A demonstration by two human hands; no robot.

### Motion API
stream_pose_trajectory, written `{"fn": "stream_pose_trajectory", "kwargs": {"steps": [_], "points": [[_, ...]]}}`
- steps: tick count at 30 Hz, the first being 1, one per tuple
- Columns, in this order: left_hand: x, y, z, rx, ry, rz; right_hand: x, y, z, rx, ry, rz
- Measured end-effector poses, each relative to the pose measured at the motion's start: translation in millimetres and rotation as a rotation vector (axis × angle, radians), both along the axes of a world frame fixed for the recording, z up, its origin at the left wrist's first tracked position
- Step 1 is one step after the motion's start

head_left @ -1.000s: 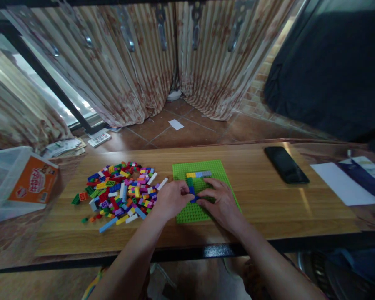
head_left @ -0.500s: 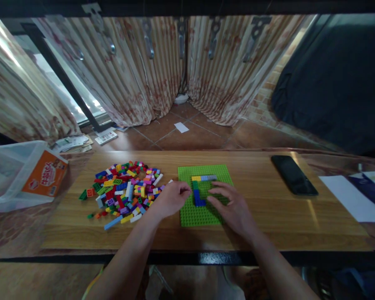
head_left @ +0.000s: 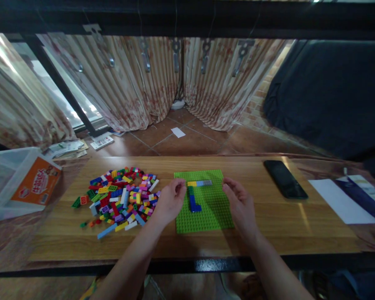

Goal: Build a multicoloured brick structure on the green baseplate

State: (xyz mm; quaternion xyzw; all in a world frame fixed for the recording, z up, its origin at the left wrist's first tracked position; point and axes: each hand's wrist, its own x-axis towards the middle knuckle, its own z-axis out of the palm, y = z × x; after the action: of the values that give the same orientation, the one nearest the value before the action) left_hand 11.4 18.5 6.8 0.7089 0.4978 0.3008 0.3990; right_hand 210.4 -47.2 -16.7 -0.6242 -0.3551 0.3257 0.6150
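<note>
Your left hand (head_left: 171,201), fingers curled together, and right hand (head_left: 242,207), fingers apart, flank the green square plastic baseplate (head_left: 213,214), presumably leaving its multicoloured C-shaped plastic brickwork (head_left: 191,199) visible.

A black phone (head_left: 286,179) lay on the worktop (head_left: 293,225), with a white sheet (head_left: 342,202) near its right end. Behind hung striped, red-mottled curtains (head_left: 134,87); a small white paper (head_left: 178,132) lay on the tiled floor (head_left: 201,144), and dark cloth (head_left: 325,96) hung at the right.

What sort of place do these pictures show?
Probably a room in a home, though I cannot be sure: long patterned curtains, a tiled floor, and toy bricks piled on a wooden table.
</note>
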Motion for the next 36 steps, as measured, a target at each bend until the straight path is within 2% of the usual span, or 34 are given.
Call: {"fn": "stream_pose_trajectory", "kwargs": {"steps": [4, 13, 21, 28, 36], "points": [[10, -6, -3.6, -0.012, -0.111, 0.088, -11, 2, -1, 0.089, 0.115, 0.036], [14, -8, -20.3, -0.166, -0.302, 0.117, -21, 1, -10, 0.023, 0.118, 0.111], [17, -7, -23.8, -0.268, -0.447, 0.164, -22, -1, -10, -0.009, 0.113, 0.116], [20, -11, -25.4, -0.299, -0.577, 0.189, -30, -6, -4, -0.012, 0.230, 0.036], [20, -12, -25.5, -0.287, -0.581, 0.174, -38, -14, -9, -0.041, 0.129, -0.067]]}}
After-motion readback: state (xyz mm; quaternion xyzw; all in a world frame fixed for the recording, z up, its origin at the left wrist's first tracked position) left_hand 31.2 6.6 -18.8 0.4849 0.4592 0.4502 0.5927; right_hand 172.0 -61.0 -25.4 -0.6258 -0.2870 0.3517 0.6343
